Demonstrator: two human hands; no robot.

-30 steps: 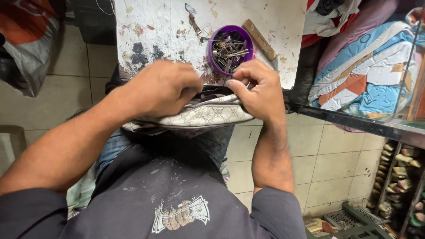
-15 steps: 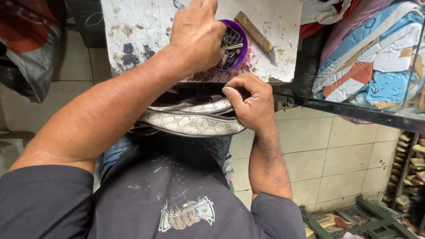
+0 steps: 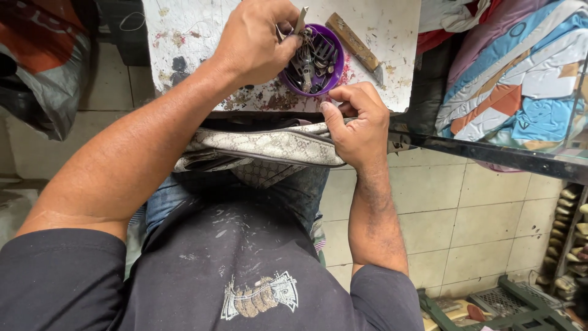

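At top centre, the left hand [image 3: 260,40] pinches a small metal piece [image 3: 301,19] over the purple bowl [image 3: 315,61]; the right hand [image 3: 358,125], fingers closed, grips the patterned bag [image 3: 263,147].

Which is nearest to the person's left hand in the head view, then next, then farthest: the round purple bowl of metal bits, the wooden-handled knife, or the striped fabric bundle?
1. Round purple bowl: at the fingers of the left hand, on the stained white board.
2. Wooden-handled knife: just right of the bowl.
3. Striped fabric bundle: far right, beyond the board.
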